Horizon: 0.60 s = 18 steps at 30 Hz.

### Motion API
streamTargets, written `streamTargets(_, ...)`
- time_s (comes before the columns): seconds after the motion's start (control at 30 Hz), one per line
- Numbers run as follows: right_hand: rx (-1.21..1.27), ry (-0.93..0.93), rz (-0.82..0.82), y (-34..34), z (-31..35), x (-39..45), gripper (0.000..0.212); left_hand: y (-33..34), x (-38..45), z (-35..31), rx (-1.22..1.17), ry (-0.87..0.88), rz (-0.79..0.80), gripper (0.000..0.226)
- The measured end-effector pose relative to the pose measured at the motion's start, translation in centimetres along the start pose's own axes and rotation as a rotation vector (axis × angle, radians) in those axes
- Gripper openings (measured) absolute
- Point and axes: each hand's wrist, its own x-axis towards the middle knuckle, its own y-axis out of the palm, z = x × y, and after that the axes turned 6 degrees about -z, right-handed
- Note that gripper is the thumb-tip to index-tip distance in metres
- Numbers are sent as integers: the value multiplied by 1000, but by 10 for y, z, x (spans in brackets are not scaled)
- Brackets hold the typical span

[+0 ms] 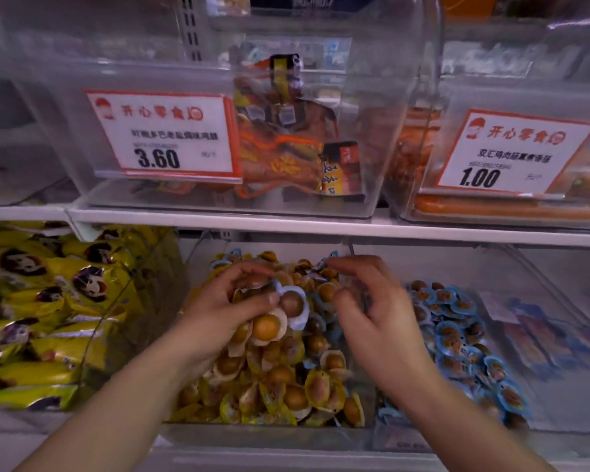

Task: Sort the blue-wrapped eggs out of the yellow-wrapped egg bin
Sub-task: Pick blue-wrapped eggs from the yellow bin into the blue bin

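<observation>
While hands (300, 301) sort eggs (292, 303), price tags (162, 132) above

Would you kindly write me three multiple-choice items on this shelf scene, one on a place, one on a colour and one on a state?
1. Where is the bin of blue-wrapped eggs relative to the yellow-wrapped egg bin?
A. On its right
B. On the shelf above
C. On its left

2. What colour are the large packets left of the egg bins?
A. Red
B. Yellow
C. Green

3. What is the left hand doing?
A. Resting flat on the shelf edge
B. Gripping several wrapped eggs
C. Hanging away from the bins

Answers: 1 A, the blue pile lies beyond the right hand, on the same shelf. 2 B, their wrappers are plainly yellow. 3 B, its fingers curl round a cluster of eggs.
</observation>
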Motion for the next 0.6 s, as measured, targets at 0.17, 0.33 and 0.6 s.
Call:
streamTargets(0.17,227,344,284,24,23,7,43,-7,-9,2,-90,-41,-35,35)
streamTargets(0.33,224,332,292,43,21,7,25,-6,-12,6,-179,-150,-31,23)
streamTargets(0.6,256,550,155,49,8,14,30,-15,-1,-3,-539,-429,-187,34)
